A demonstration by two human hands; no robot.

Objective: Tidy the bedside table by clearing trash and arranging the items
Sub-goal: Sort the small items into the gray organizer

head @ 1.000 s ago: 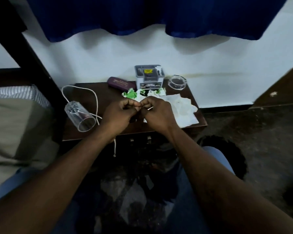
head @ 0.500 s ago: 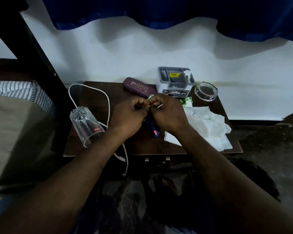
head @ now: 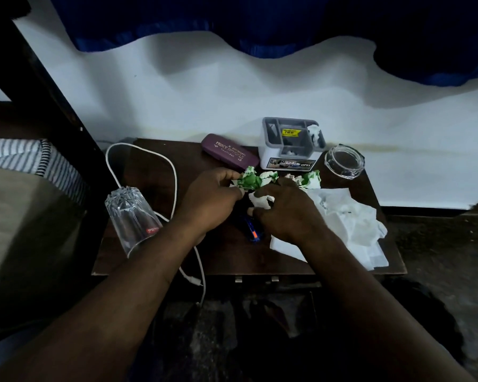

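Note:
Both my hands work at the middle of the dark wooden bedside table [head: 232, 260]. My left hand [head: 210, 199] curls its fingers over a crumpled green-and-white wrapper [head: 250, 180]. My right hand [head: 284, 213] grips a small crumpled white scrap [head: 260, 201] just below that wrapper. More green-and-white crumpled paper [head: 311, 179] lies right of my hands. A blue pen-like object with an orange band [head: 253, 232] lies between my wrists, partly hidden. Crumpled white tissue [head: 353, 224] spreads over the table's right side.
A clear glass [head: 133, 219] lies on its side at the table's left, beside a looping white cable [head: 174, 188]. At the back stand a purple spectacle case [head: 229, 151], a grey-and-white organiser [head: 290, 144] and a glass ashtray [head: 344, 161]. A bed is at left.
My hands have parted and moved back onto the green-and-white wrappers; before they were pressed together over the pen. The camera has also come closer to the table.

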